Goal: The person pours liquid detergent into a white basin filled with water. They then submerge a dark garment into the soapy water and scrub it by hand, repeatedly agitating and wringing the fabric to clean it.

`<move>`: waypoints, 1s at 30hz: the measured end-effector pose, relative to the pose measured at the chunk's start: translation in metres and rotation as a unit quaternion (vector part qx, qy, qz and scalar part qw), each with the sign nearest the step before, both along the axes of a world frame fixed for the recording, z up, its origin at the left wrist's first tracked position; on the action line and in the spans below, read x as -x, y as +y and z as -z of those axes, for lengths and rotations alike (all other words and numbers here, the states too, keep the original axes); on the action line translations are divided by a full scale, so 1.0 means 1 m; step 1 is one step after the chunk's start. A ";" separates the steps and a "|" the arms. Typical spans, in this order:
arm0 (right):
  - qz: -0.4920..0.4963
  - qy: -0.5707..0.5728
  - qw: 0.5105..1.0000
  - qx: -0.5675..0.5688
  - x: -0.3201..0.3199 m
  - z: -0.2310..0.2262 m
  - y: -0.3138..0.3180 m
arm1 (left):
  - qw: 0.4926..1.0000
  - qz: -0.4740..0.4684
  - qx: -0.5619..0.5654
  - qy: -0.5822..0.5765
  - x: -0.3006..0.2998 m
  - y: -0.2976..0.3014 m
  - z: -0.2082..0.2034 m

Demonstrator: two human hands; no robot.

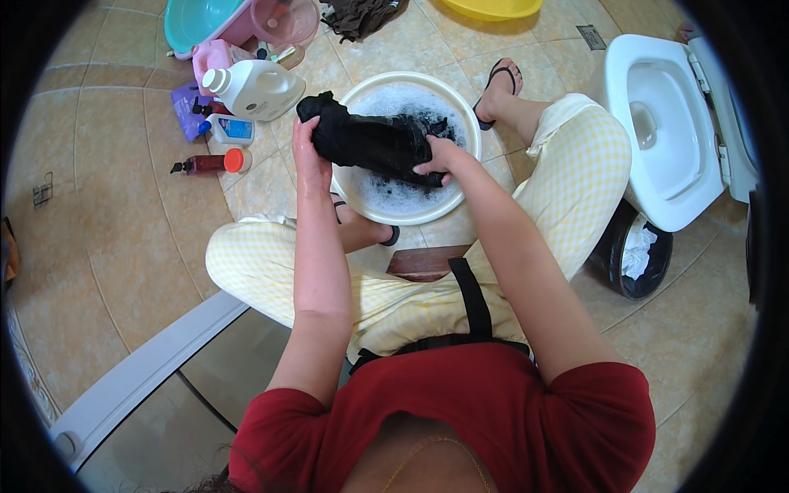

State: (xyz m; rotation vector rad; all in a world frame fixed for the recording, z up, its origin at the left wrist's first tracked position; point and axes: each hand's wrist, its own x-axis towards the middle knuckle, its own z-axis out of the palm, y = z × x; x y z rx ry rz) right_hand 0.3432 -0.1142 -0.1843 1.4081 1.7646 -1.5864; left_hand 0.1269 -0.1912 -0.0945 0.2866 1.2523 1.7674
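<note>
A wet black garment (370, 141) stretches between my two hands over a round cream basin (411, 220) of sudsy water. My left hand (312, 156) grips its bunched left end, just past the basin's left rim. At the other end, my right hand (441, 160) closes on the cloth above the foam (403, 99), fingers curled round its lower edge. More dark fabric shows in the suds around the right hand, and I cannot tell whether it is the same piece. The exact kind of garment is not clear.
To the left stand a white detergent jug (259, 89), a small white bottle (230, 129) and a dark red pump bottle (201, 165). Dark cloth (362, 16) lies beyond the basin, near a yellow tub (493, 8). At right are a toilet (616, 123) and a waste bin (645, 283).
</note>
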 end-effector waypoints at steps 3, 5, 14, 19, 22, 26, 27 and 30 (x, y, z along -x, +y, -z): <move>0.007 0.006 1.000 -0.018 0.000 0.000 -0.009 | 1.000 0.030 -0.004 -0.008 0.002 -0.001 -0.001; 0.020 0.004 0.999 -0.026 0.001 0.001 -0.011 | 0.998 0.056 0.000 -0.013 0.000 -0.002 -0.002; 0.007 0.061 0.998 -0.018 0.004 0.052 -0.008 | 0.991 0.120 0.034 -0.047 0.002 -0.004 -0.005; -0.057 0.194 0.895 -0.398 -0.003 0.086 -0.023 | 0.988 0.130 0.042 -0.069 -0.002 -0.005 -0.011; -0.039 0.186 0.972 -0.136 0.004 0.047 -0.021 | 0.993 0.083 0.046 -0.076 -0.001 -0.006 -0.011; -0.083 0.190 0.972 -0.111 0.010 0.053 -0.030 | 0.989 0.087 -0.007 -0.118 0.007 -0.005 -0.008; -0.084 0.204 0.964 -0.148 0.011 0.053 -0.036 | 0.989 0.085 -0.011 -0.117 0.005 -0.006 -0.008; -0.025 0.205 0.965 -0.163 0.018 0.052 -0.054 | 0.989 0.096 -0.016 -0.110 0.000 -0.003 -0.011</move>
